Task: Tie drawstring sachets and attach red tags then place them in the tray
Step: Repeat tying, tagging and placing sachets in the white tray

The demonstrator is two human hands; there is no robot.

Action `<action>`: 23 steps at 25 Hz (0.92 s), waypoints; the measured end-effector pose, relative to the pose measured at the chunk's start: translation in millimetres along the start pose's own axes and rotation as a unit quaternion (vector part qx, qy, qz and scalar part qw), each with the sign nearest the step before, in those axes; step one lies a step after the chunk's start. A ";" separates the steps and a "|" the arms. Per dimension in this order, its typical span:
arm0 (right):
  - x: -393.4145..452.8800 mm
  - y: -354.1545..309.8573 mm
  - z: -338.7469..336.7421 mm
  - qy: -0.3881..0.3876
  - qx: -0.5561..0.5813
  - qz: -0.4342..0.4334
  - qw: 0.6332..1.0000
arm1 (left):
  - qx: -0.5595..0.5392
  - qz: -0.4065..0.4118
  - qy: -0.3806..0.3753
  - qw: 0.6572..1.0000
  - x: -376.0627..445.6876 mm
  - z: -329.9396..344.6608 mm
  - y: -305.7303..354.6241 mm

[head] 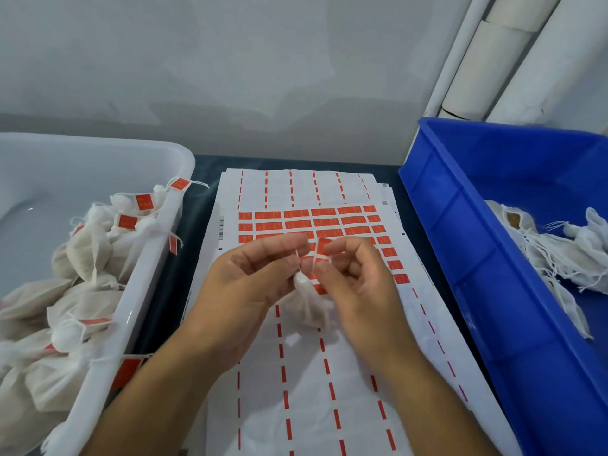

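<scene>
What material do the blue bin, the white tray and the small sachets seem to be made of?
Blue bin: likely moulded plastic, with a ribbed wall and slight sheen.
White tray: probably glossy plastic, showing soft highlights.
Sachets: apparently thin non-woven or gauze fabric, matte, wrinkled, with frayed string ends.

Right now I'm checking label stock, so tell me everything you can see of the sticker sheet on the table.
The sticker sheet is white backing paper, seemingly the top of a small stack, lying flat between the white tray and the blue bin. Rows of red rectangular tags remain across its middle; elsewhere only red dashed strips are left. A barcode runs along its left edge. The sachet and both forearms are over it; whether they touch it I cannot tell.
</scene>
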State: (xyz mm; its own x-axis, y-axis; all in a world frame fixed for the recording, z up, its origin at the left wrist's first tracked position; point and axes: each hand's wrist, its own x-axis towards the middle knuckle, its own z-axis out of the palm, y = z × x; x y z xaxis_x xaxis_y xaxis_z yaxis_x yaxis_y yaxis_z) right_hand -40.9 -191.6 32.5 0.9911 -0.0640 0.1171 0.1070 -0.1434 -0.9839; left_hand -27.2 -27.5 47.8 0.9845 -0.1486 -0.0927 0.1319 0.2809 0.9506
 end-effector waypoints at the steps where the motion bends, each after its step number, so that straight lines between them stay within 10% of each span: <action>1: -2.1 1.9 7.6 -0.003 -0.007 -0.007 1.000 | -0.010 0.008 -0.007 1.000 -1.3 0.2 0.1; 15: -1.5 -5.3 -2.8 0.053 -0.082 -0.037 0.995 | 0.016 0.024 0.036 0.999 -10.7 -6.7 -7.5; 23: -7.6 -30.8 -17.7 -0.112 -0.033 -0.043 0.992 | 0.138 0.047 -0.043 0.988 -18.0 -7.3 -3.3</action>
State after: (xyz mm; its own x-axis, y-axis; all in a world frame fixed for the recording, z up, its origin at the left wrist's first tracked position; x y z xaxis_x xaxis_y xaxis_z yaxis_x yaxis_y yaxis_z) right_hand -53.1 -204.2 64.3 0.9720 0.1716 0.1606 0.1945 -0.2038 -0.9595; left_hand -44.5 -18.8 44.2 0.9761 -0.2171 0.0144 -0.0079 0.0306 0.9995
